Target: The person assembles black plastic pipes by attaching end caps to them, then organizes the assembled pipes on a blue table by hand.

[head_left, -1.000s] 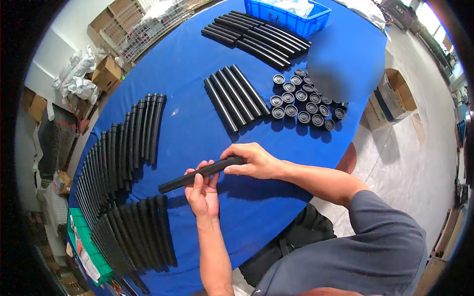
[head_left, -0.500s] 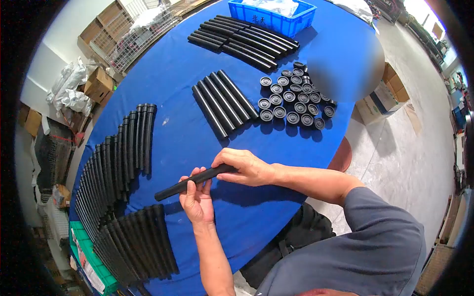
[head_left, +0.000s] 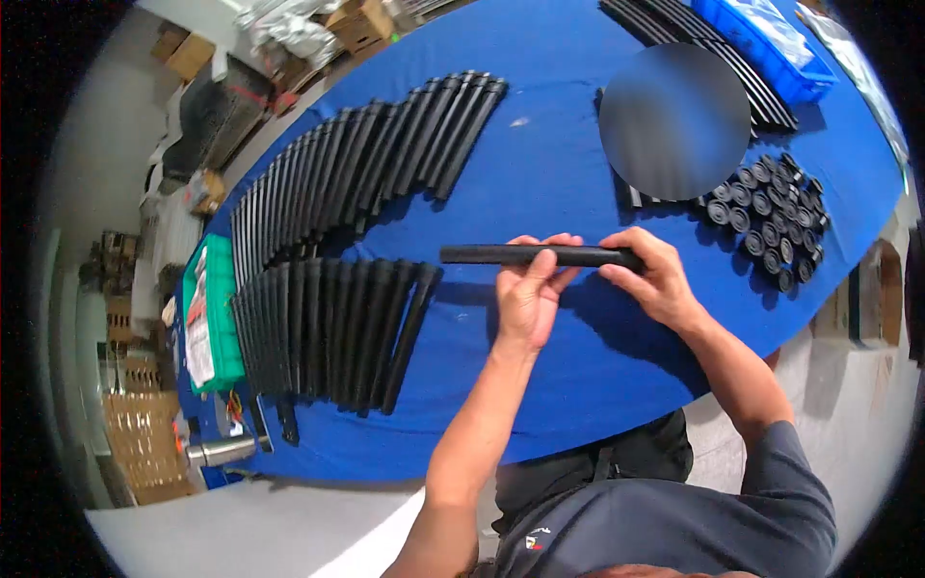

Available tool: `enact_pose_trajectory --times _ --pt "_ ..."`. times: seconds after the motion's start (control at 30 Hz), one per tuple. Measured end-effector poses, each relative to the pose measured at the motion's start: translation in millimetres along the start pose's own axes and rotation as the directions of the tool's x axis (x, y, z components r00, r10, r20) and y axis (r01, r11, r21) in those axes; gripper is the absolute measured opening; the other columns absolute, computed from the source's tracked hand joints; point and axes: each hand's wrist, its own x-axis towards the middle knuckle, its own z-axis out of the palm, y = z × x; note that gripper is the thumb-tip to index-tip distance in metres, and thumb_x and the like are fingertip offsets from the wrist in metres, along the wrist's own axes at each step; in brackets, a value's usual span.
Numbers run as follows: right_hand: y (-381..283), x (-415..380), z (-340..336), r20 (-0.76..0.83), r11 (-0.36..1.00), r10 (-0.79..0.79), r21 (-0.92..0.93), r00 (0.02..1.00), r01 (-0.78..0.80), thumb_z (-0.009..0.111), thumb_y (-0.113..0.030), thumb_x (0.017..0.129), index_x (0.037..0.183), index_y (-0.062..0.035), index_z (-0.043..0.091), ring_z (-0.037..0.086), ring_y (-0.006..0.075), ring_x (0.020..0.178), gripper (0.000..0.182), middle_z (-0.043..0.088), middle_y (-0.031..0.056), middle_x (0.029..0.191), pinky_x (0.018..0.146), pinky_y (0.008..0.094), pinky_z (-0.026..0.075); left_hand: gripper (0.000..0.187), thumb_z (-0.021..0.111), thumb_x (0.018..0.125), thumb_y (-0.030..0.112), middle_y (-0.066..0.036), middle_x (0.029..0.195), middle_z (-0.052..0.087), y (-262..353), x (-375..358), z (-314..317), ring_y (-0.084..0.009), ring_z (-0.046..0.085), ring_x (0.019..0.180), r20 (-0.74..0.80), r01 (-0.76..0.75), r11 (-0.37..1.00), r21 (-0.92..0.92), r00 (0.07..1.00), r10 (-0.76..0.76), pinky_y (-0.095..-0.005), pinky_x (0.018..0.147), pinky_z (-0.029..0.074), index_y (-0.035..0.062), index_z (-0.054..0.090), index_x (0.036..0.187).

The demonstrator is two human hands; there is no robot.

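Note:
A black tube (head_left: 487, 254) lies level across both my hands, above the blue-covered table. My left hand (head_left: 525, 303) supports it from below near its middle, the thumb pressed on the near side and the fingers behind. Around its right end, the fingers and thumb of my right hand (head_left: 663, 279) are closed, hiding that tip. To the left, an upper row of black tubes with collared ends (head_left: 337, 173) fans over the cloth. A lower row of similar tubes (head_left: 332, 328) ends just left of the held tube. Round black caps (head_left: 754, 241) cluster beyond my right hand.
Plain tubes (head_left: 761, 91) lie at the upper right beside a blue crate (head_left: 819, 85). A blurred disc hides part of that area. At the left edge are a green tray (head_left: 224, 318) and a metal cylinder (head_left: 222, 451). Cardboard boxes (head_left: 361, 24) stand behind the table.
The view has swung left, so the table's contents appear shifted to the right. The held tube, slanted before, now looks level. Both hands keep their hold on it.

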Motion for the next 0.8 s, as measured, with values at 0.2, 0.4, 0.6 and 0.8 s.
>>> enact_pose_trajectory --times 0.2,0.4,0.6,0.8 --pt "-1.3 0.3 8.9 -0.064 0.937 -0.3 -0.206 0.952 0.281 0.077 -0.007 0.085 0.113 -0.0002 0.065 0.067 0.0295 0.09 0.031 0.066 0.0158 0.098 0.072 0.0346 0.053 0.015 0.067 0.098 0.008 -0.021 0.116 0.069 1.0 4.3 2.0 -0.0362 0.067 0.114 -0.022 0.045 0.996 0.076 0.999 -0.044 -0.0498 0.097 0.06 0.0082 0.056 0.108" --pt "-4.5 2.3 -0.2 0.216 0.825 0.422 0.311 0.881 -0.471 0.079 -0.002 0.082 0.114 -0.0002 0.064 0.068 0.0292 0.09 0.036 0.067 0.0158 0.101 0.074 0.0358 0.054 0.016 0.068 0.097 0.009 -0.022 0.115 0.069 2.5 5.3 0.3 -0.0371 0.068 0.112 0.024 0.015 0.999 0.034 1.0 -0.016 -0.0508 0.097 0.06 0.0081 0.056 0.107" --pt "-1.5 1.0 6.0 0.007 0.998 -0.041 -0.037 0.999 0.041 0.078 -0.006 0.083 0.115 -0.0003 0.066 0.068 0.0214 0.079 0.034 0.066 0.0109 0.088 0.07 0.0324 0.054 0.018 0.068 0.096 0.006 -0.022 0.119 0.068 1.1 4.5 -1.0 -0.0389 0.067 0.114 0.007 0.04 0.999 0.011 0.999 -0.04 -0.0536 0.096 0.059 0.0104 0.058 0.111" --pt "1.6 3.0 3.6 -0.027 0.998 -0.068 -0.014 0.997 0.068 0.076 -0.007 0.086 0.112 0.0004 0.067 0.068 0.0225 0.089 0.029 0.069 0.0128 0.098 0.076 0.032 0.054 0.016 0.067 0.097 0.007 -0.023 0.122 0.067 2.0 4.4 0.2 -0.0393 0.065 0.118 0.007 0.064 0.998 -0.013 0.998 -0.064 -0.0523 0.098 0.058 0.0109 0.06 0.111"
